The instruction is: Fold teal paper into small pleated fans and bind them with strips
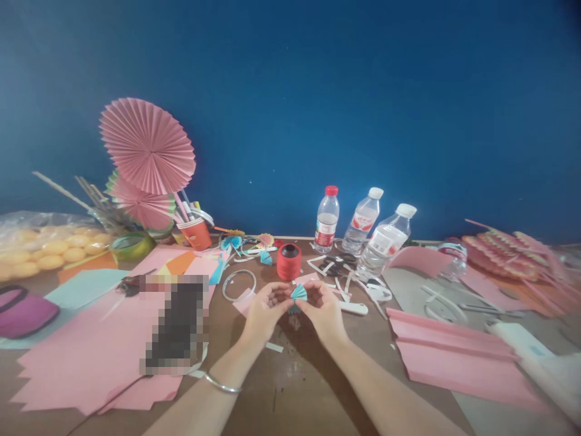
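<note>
A small pleated blue paper fan (298,293) is held between my two hands near the middle of the view, above the brown table (290,387). My left hand (269,307) pinches its left side with thumb and fingers. On the other side, my right hand (325,307) grips the fan's right side, the fingertips of both hands close together. Just behind the hands stands a red spool of thread (289,262). A silver ring (239,285) lies to the left of the spool. The fan's lower part is partly hidden by my thumbs.
Three plastic bottles (327,221) stand behind to the right. Pink paper sheets (91,345) and a blurred dark object (175,330) lie left; folded pink paper (454,354) lies right. An orange cup (195,234) and pink paper rosettes (147,145) are at back left. White strips are scattered about.
</note>
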`<action>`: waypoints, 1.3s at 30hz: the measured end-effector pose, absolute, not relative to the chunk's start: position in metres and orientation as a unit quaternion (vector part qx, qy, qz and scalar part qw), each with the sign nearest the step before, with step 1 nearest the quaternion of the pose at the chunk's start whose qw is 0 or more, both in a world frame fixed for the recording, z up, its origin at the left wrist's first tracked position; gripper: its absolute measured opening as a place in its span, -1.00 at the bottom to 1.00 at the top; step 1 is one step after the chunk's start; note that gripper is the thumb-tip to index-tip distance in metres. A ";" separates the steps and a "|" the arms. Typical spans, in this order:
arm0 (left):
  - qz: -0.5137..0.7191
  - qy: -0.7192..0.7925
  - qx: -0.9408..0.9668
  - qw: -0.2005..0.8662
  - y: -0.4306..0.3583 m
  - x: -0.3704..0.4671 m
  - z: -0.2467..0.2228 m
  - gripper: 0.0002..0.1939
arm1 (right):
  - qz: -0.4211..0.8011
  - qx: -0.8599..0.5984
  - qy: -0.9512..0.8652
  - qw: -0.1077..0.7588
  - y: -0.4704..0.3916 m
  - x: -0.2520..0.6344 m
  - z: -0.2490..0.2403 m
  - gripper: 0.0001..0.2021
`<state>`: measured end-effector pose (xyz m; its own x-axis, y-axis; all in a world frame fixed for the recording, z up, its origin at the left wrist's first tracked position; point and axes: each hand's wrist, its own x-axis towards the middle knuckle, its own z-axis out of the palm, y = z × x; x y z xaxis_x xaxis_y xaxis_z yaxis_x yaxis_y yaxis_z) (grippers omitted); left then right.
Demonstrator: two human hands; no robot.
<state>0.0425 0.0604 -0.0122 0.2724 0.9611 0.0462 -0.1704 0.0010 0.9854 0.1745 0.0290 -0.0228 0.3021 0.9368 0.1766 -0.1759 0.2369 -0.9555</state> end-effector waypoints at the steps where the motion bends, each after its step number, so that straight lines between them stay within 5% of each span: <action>1: 0.474 0.374 0.525 0.600 0.061 0.042 -0.013 -0.72 | 0.418 -0.454 -0.420 0.666 0.029 0.174 -0.023 -0.72; 6: 0.481 0.365 0.502 0.619 0.061 0.043 -0.017 -0.81 | 0.358 -0.444 -0.510 0.644 0.024 0.172 -0.022 -0.51; 12: 0.483 0.368 0.483 0.631 0.060 0.043 -0.018 -0.80 | 0.146 -0.490 -0.700 0.499 0.014 0.173 -0.014 -0.40; 18: 0.493 0.374 0.477 0.624 0.060 0.043 -0.019 -0.79 | 0.068 -0.528 -0.703 0.471 0.014 0.172 -0.017 -0.57; 32: 0.441 0.388 0.548 0.595 0.067 0.034 -0.014 -0.84 | 0.057 -0.533 -0.717 0.445 0.019 0.178 -0.028 -0.81; 39: 0.423 0.343 0.728 0.417 0.067 0.027 -0.003 -0.84 | 0.107 -0.521 -0.707 0.466 0.020 0.181 -0.024 -0.81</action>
